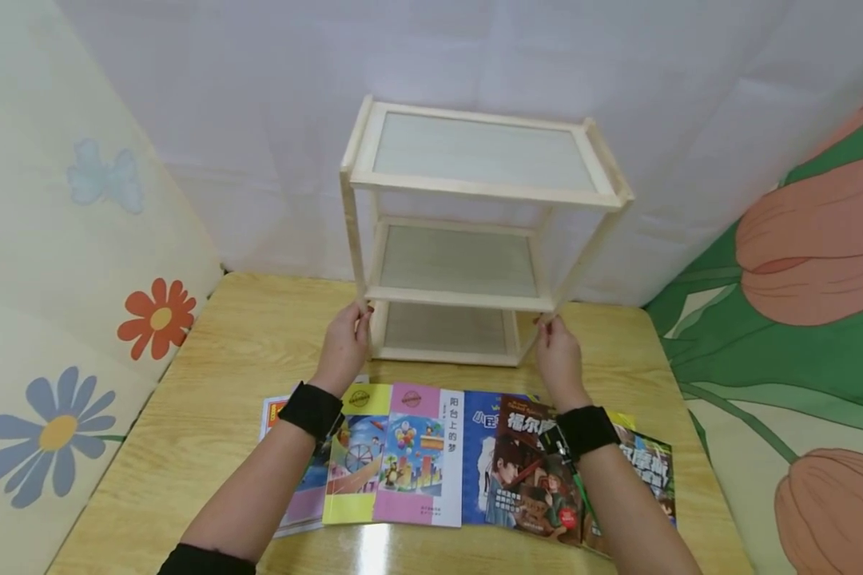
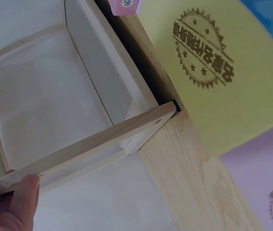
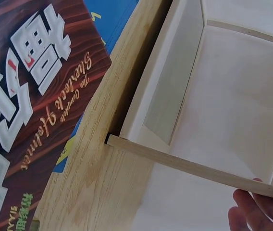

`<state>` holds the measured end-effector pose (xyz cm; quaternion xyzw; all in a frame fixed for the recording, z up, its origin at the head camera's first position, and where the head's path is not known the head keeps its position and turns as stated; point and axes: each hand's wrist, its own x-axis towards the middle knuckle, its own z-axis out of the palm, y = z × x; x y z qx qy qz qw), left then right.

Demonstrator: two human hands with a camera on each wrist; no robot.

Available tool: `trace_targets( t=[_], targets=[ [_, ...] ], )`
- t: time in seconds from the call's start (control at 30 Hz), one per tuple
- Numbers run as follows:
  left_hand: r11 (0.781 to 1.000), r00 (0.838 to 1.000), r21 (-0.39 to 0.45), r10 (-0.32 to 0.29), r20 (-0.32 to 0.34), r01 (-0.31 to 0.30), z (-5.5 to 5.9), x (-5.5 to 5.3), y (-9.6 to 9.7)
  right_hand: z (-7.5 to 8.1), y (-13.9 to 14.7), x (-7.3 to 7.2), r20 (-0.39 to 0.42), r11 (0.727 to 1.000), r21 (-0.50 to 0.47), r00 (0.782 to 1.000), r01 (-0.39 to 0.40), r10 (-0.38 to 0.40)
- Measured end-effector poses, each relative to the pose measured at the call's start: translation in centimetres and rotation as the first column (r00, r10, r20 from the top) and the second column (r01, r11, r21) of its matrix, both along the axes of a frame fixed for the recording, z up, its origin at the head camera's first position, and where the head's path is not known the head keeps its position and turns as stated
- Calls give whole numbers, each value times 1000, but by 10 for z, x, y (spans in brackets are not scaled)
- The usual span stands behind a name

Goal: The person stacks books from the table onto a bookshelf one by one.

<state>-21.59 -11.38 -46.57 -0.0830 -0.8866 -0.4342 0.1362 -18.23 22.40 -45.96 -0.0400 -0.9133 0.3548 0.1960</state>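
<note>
A three-tier wooden shelf (image 1: 460, 299) with grey-green panels stands at the back of the table. My left hand (image 1: 347, 339) grips its front left post, thumb and fingers around the wood; the left wrist view shows that post (image 2: 93, 139) between the fingers (image 2: 25, 197). On the other side my right hand (image 1: 559, 355) holds the front right post, and in the right wrist view the fingers (image 3: 256, 209) curl at the post (image 3: 189, 166). All the shelf's tiers hold nothing.
In front of the shelf several books lie overlapping: a yellow one (image 1: 352, 487), a pink one (image 1: 410, 399), a blue one (image 1: 475, 471) and a dark brown one (image 1: 525, 479). A white cloth (image 1: 259, 160) hangs behind the wooden table (image 1: 208, 399); printed panels flank both sides.
</note>
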Motion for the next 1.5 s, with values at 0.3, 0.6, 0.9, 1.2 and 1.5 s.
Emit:
trace_targets(
  t=[0.3,0.6,0.9,1.2,1.5],
  targets=[
    [1000,1000,-3,-3,20,3,0,1,-1,-3,-2,0,-8,1000,24,1000,19,-19],
    [999,999,31,-6,45,4,1,0,-1,1,-2,0,13,1000,-1,1000,2,-2],
    [999,994,8,-40,102,39,5,11,-7,4,-2,11,80,995,-89,995,-50,57],
    [984,954,-61,-148,263,169,-1,49,-11,10,-9,41,225,971,-211,961,-115,163],
    [848,908,-347,-315,277,400,-8,97,-1,-2,-37,79,333,964,-101,905,-244,264]
  ],
)
